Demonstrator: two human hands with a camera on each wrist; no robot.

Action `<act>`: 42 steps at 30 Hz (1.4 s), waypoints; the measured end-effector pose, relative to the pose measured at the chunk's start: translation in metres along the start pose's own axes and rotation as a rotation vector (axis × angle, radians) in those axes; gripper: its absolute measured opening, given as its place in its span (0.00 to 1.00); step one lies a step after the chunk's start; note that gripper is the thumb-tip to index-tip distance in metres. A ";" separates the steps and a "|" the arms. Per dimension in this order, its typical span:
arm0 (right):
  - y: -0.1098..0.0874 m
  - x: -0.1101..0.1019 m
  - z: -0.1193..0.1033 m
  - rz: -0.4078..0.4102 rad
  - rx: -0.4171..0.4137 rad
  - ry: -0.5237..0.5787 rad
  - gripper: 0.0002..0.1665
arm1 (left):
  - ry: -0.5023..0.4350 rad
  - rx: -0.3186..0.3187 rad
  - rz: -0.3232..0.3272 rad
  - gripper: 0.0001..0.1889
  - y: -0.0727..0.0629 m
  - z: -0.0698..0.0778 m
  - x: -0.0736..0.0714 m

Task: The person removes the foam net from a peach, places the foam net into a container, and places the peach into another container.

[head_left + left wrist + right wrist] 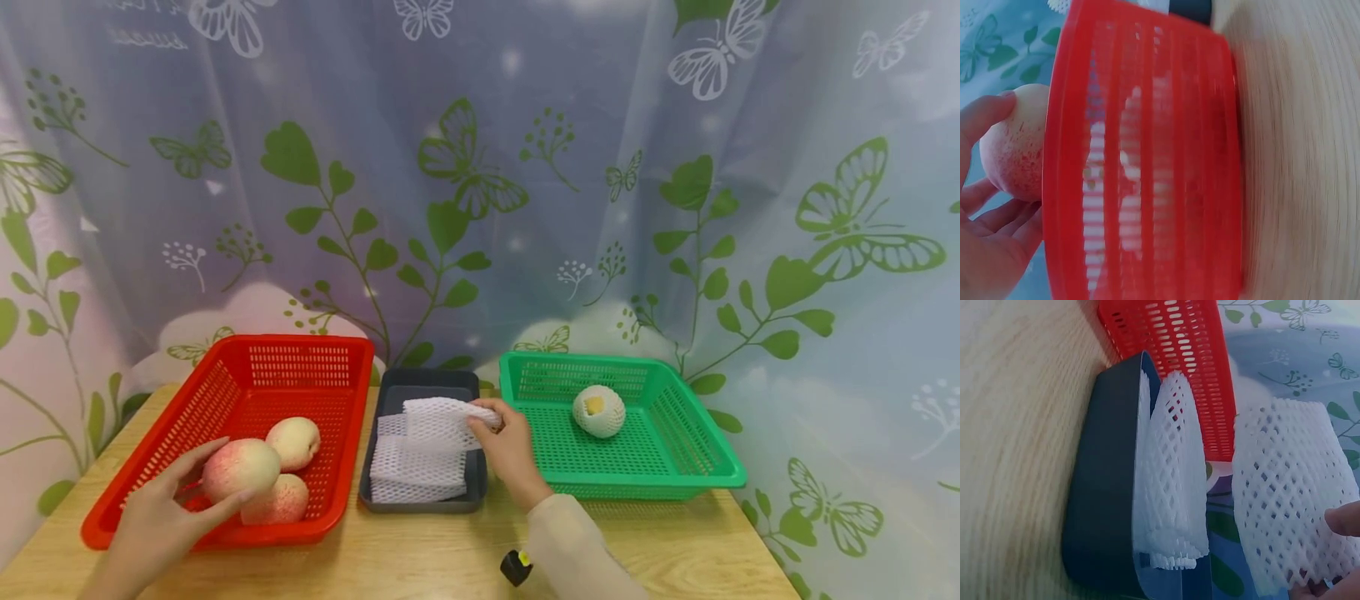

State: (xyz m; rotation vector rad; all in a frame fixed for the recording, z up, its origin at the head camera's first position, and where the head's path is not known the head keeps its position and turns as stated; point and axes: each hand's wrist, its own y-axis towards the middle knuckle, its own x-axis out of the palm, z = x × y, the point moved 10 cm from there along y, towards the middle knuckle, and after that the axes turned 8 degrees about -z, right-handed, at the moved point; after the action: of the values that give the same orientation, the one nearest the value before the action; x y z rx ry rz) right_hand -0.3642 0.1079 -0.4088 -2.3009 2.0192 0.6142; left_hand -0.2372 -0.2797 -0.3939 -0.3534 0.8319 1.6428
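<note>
My left hand [161,512] grips a pink and cream peach [242,468] just above the red basket [360,425]; in the left wrist view the basket wall hides part of the peach [1017,147]. Two more peaches lie in that basket, a pale one [294,442] and a pinker one [283,502]. With thumb and fingers, my right hand [512,450] pinches a white foam net sleeve [442,421], raised over the dark grey tray [367,492]. More flat foam sleeves [416,475] lie in the tray. The right wrist view shows the held sleeve [1285,487] apart from them.
A green basket [705,433] stands on the right, holding one fruit wrapped in a foam net [598,411]. A small black object [516,567] with a yellow spot lies near my right sleeve. Behind the wooden table [420,554] hangs a patterned curtain [480,250].
</note>
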 end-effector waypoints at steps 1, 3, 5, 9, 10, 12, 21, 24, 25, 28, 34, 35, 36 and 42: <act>0.003 0.000 0.000 0.010 0.005 -0.011 0.12 | 0.019 0.009 -0.005 0.38 0.000 -0.002 -0.003; 0.008 0.000 0.001 0.032 0.018 -0.027 0.12 | 0.057 0.021 -0.017 0.37 0.000 -0.008 -0.010; 0.014 -0.001 0.003 0.051 0.035 -0.039 0.11 | 0.100 0.018 -0.031 0.37 0.002 -0.016 -0.015; 0.022 0.000 0.005 0.064 0.064 -0.054 0.11 | 0.160 0.002 -0.078 0.36 0.004 -0.031 -0.019; 0.024 0.000 0.005 0.067 0.067 -0.060 0.11 | 0.176 -0.004 -0.088 0.36 0.004 -0.035 -0.019; 0.028 0.000 0.005 0.079 0.063 -0.080 0.11 | 0.205 -0.015 -0.106 0.36 0.005 -0.041 -0.020; 0.039 -0.003 0.004 0.163 -0.019 -0.127 0.11 | 0.308 -0.020 -0.166 0.36 0.011 -0.057 -0.022; 0.041 -0.004 0.004 0.187 -0.035 -0.129 0.11 | 0.322 -0.021 -0.223 0.35 0.015 -0.058 -0.018; 0.041 -0.004 0.004 0.189 -0.030 -0.129 0.11 | 0.324 -0.031 -0.255 0.34 0.016 -0.060 -0.016; 0.042 -0.001 0.005 0.189 -0.019 -0.129 0.11 | 0.337 -0.053 -0.326 0.34 0.018 -0.064 -0.009; 0.044 0.010 0.009 0.186 0.012 -0.095 0.10 | 0.339 -0.090 -0.384 0.29 0.026 -0.071 0.003; 0.045 0.012 0.010 0.187 0.016 -0.094 0.09 | 0.330 -0.103 -0.397 0.28 0.027 -0.072 0.004; 0.046 0.013 0.010 0.190 0.013 -0.099 0.09 | 0.323 -0.115 -0.410 0.28 0.028 -0.073 0.006; 0.051 0.025 0.013 0.203 0.023 -0.131 0.09 | 0.319 -0.140 -0.438 0.29 0.033 -0.074 0.011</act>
State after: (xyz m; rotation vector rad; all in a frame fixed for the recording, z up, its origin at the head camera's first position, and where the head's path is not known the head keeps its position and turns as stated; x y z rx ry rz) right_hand -0.4143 0.0795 -0.4164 -2.0007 2.1996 0.7254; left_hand -0.2864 -0.3244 -0.4419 -0.8515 0.8053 1.2511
